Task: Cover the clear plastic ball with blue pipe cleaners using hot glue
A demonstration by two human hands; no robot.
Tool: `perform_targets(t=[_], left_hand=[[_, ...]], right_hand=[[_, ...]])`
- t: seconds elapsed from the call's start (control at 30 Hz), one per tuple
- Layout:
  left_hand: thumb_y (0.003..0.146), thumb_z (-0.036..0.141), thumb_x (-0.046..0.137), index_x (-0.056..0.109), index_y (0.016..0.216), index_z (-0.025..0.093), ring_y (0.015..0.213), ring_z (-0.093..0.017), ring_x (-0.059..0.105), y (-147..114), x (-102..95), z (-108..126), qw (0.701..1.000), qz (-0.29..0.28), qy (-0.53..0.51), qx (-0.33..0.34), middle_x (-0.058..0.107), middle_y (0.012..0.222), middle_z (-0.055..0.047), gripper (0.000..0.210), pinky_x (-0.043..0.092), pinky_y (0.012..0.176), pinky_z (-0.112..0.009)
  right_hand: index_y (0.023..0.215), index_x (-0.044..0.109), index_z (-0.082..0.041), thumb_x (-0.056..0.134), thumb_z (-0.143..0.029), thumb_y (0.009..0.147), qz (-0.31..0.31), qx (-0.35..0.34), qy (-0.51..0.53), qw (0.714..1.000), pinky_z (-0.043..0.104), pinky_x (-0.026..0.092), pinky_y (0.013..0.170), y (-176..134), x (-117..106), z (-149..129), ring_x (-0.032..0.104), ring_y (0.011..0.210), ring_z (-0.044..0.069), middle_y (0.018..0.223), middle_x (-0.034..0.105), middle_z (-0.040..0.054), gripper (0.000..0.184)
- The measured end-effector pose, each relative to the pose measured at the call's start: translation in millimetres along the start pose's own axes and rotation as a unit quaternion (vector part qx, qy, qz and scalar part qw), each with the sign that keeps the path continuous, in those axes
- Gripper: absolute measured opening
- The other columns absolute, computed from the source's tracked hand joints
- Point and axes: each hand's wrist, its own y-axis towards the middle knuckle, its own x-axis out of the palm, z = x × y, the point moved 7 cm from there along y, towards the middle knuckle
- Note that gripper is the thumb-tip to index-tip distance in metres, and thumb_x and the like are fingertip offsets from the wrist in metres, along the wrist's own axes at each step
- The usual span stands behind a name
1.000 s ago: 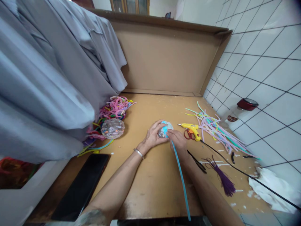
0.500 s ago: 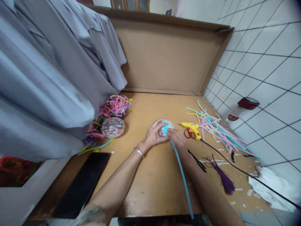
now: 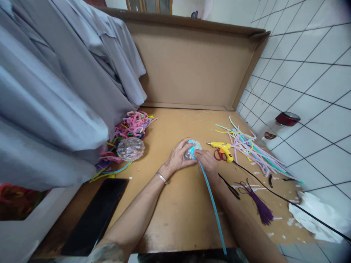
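Note:
In the middle of the table, my left hand [image 3: 178,156] is wrapped round the left side of a small clear ball [image 3: 189,155] with light-blue pipe cleaner on its top. My right hand [image 3: 207,160] pinches a long light-blue pipe cleaner [image 3: 211,197] against the ball's right side. The free length of the pipe cleaner runs down past the table's front edge. Just right of my hands lie a yellow glue gun [image 3: 223,148] and red-handled scissors [image 3: 218,155]. My fingertips partly cover the ball.
A larger clear ball [image 3: 131,149] sits by a heap of pink pipe cleaners [image 3: 136,122] on the left, near a black phone [image 3: 95,215]. Pastel pipe cleaners [image 3: 255,149], a purple bundle [image 3: 260,206], a cord and a white cloth [image 3: 318,219] lie right. Cardboard [image 3: 189,65] stands behind.
Both hands keep the same hold on the ball and the pipe cleaner. The whole view has shifted very slightly.

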Motion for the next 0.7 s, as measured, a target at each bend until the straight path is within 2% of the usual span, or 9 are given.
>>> perform_targets(t=[0.17, 0.37, 0.57, 0.7], left_hand=[[0.075, 0.055, 0.075, 0.054, 0.129, 0.020, 0.133, -0.035, 0.051, 0, 0.3, -1, 1.000, -0.009, 0.007, 0.001, 0.041, 0.148, -0.021, 0.067, 0.049, 0.106, -0.051], [0.077, 0.054, 0.073, 0.054, 0.129, 0.020, 0.137, -0.035, 0.046, 0, -1.1, 1, 1.000, 0.006, 0.016, 0.016, 0.040, 0.150, -0.021, 0.065, 0.045, 0.109, -0.051], [0.077, 0.061, 0.069, 0.058, 0.125, 0.020, 0.133, -0.034, 0.048, 2, -4.3, 5, 0.996, 0.017, 0.083, 0.029, 0.050, 0.143, -0.018, 0.064, 0.039, 0.110, -0.054], [0.079, 0.062, 0.065, 0.058, 0.125, 0.019, 0.128, -0.033, 0.051, 3, -5.2, 9, 0.996, 0.017, 0.079, 0.041, 0.056, 0.138, -0.018, 0.063, 0.040, 0.108, -0.052]], right_hand=[[0.097, 0.073, -0.020, 0.050, -0.011, 0.094, 0.027, 0.001, -0.010, 1.000, 0.034, 0.060, 0.084, 1, -1, -1, 0.071, 0.093, 0.019, 0.096, 0.076, 0.0106, 0.024], [0.099, 0.071, -0.018, 0.051, -0.010, 0.094, -0.003, 0.009, -0.023, 1.000, 0.035, 0.061, 0.086, 3, -3, -3, 0.070, 0.095, 0.019, 0.098, 0.076, 0.0114, 0.023], [0.099, 0.071, -0.016, 0.053, -0.007, 0.092, -0.004, 0.000, -0.018, 1.000, 0.035, 0.060, 0.087, 6, -6, -6, 0.069, 0.097, 0.019, 0.100, 0.075, 0.0123, 0.022], [0.100, 0.071, -0.017, 0.052, -0.007, 0.092, -0.015, 0.003, -0.018, 1.000, 0.036, 0.060, 0.088, 5, -4, -5, 0.069, 0.099, 0.020, 0.100, 0.075, 0.0121, 0.023]])
